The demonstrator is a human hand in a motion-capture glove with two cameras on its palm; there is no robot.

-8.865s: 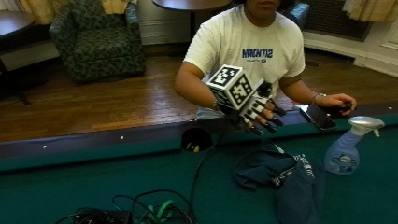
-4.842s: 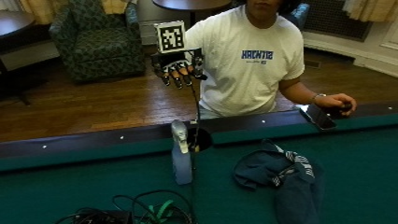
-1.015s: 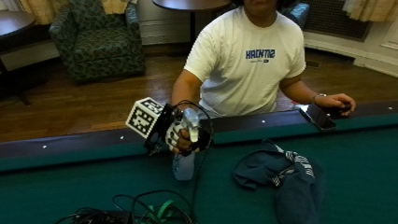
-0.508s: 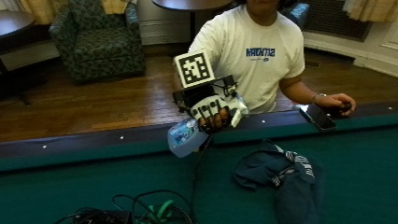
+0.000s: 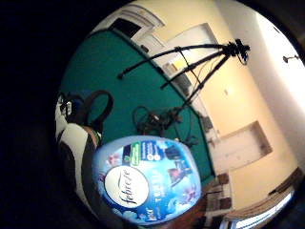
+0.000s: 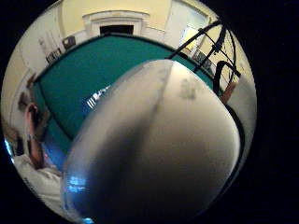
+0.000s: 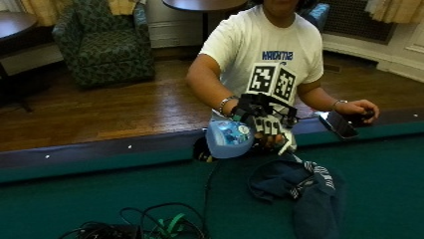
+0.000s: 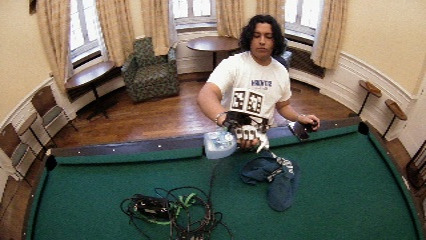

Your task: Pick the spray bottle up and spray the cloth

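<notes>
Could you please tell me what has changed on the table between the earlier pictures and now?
The gloved right hand took hold of the spray bottle, which had stood on the green table, and lifted it toward the cloth. The cloth, the phone under the bare hand and the cable bundle stayed put.

the spray bottle (image 5: 147, 180) label reads "febreze" in a white oval; smaller print there is unreadable.

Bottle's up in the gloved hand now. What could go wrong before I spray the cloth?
The spray bottle lies tilted sideways in the right hand, held above the table rail rather than over the cloth; spray may miss onto the felt. A phone rests on the rail near the cloth and could catch mist.
</notes>
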